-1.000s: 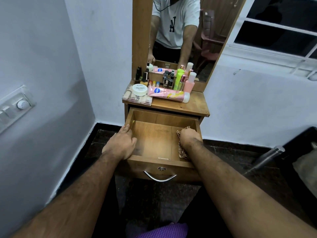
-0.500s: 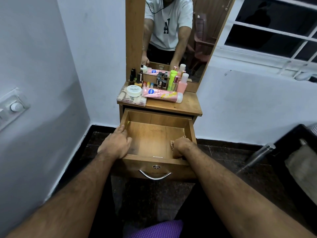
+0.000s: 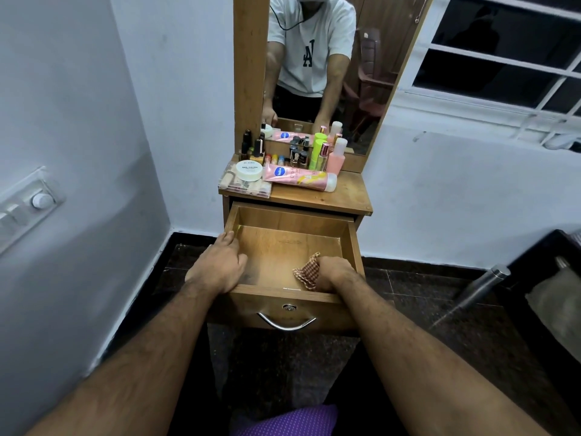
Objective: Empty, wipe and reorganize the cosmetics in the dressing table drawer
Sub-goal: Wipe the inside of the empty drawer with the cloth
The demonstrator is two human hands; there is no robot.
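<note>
His right hand (image 3: 334, 273) clutches a checked cloth (image 3: 306, 273) at the front right of the bare drawer (image 3: 292, 221) to wipe it, while his left hand (image 3: 220, 265) grips its left wall to steady it, cosmetics (image 3: 298, 165) parked on top.

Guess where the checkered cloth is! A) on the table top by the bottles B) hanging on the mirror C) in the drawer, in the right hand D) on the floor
C: the right hand grips the checkered cloth inside the open drawer.
</note>
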